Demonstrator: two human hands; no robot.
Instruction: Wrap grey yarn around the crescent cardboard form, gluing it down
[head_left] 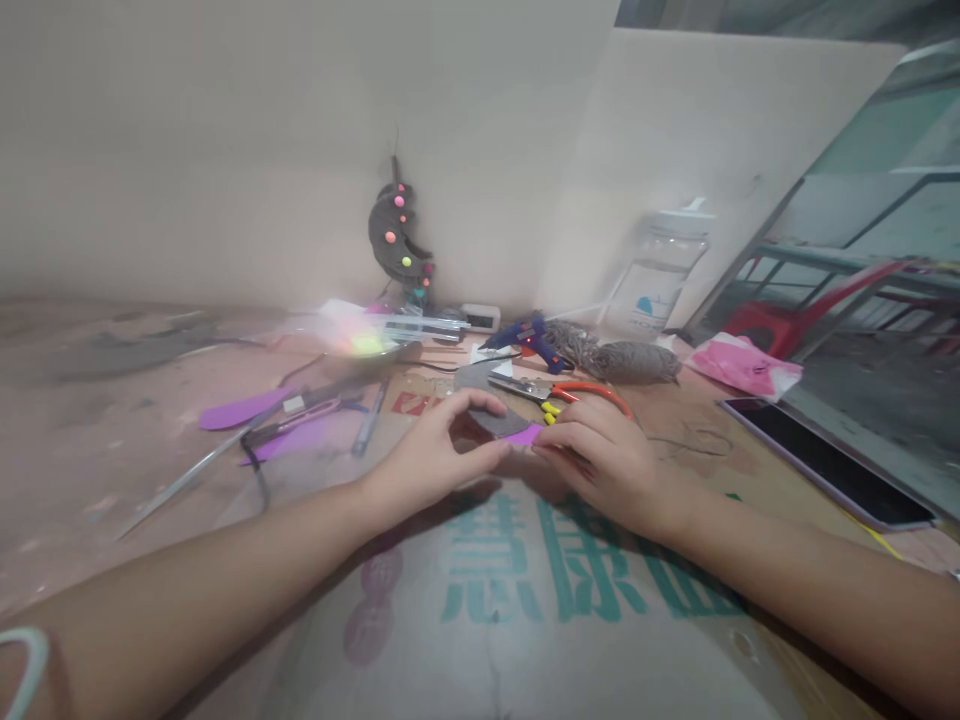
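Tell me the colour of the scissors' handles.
The scissors' handles are orange-red, seen in the head view, partly hidden behind the right hand.

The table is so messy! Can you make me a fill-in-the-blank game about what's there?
1. The scissors have handles coloured ____.
2. The bottle has a lid coloured ____.
3. The phone lies toward the picture's ____ edge.
4. The right hand touches a piece coloured ____.

Missing words: orange; white; right; purple.

Nearside passage open over printed cardboard (495,660); beyond the right hand (604,460), orange-handled scissors (541,391), blue glue gun (529,334) and grey yarn (637,361) obstruct.
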